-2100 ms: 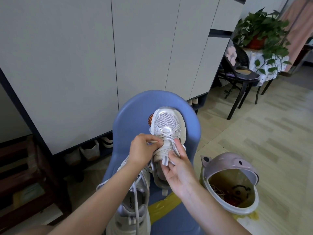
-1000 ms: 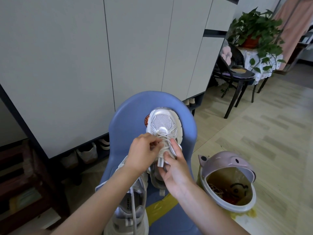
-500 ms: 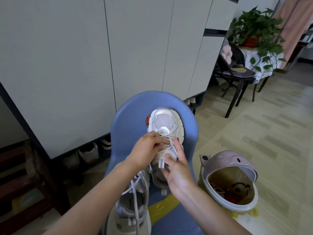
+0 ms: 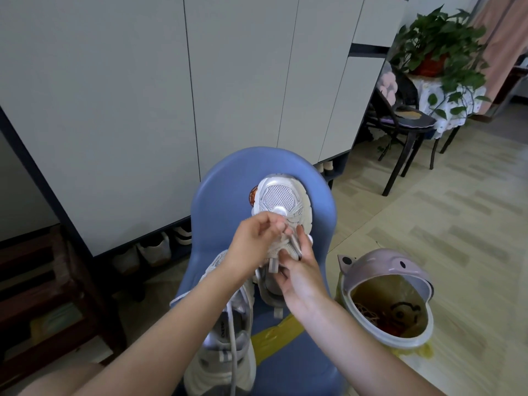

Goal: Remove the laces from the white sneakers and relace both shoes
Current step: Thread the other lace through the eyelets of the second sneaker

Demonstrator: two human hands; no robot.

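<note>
At the centre of the frame, a person is working on a white sneaker (image 4: pixel 278 204) that is standing toe-up against the back of a blue plastic chair (image 4: pixel 225 178). The left hand (image 4: pixel 254 238) is curling over the laced part of the shoe, its fingers (image 4: pixel 281 225) pinching the lace (image 4: pixel 288 224) just below the mesh toe panel. The right hand (image 4: pixel 300 274) is coming in from the lower right, its fingers holding the sneaker's tongue area, with the thumb pressing near a grey pull tab (whether it is also pinching a lace end cannot be told, since the hands are blurred there).

The second white sneaker (image 4: pixel 223 338) is lying on the chair seat in the lower centre of the frame, opening up, partly under the left forearm, with a loose lace (image 4: pixel 234 355) trailing across it. A strip of yellow tape (image 4: pixel 271 335) is crossing the seat just beside it.

To the lower right, a pink animal-shaped bin (image 4: pixel 385 281) with a yellow liner is standing on the pale tiled floor (image 4: pixel 457 224). White cabinet doors (image 4: pixel 114 95) are filling the upper left, with shoes tucked into the gap beneath. In the upper right, a potted green plant (image 4: pixel 437 44) is sitting on a cloth-covered stand behind a dark chair (image 4: pixel 405 124).
</note>
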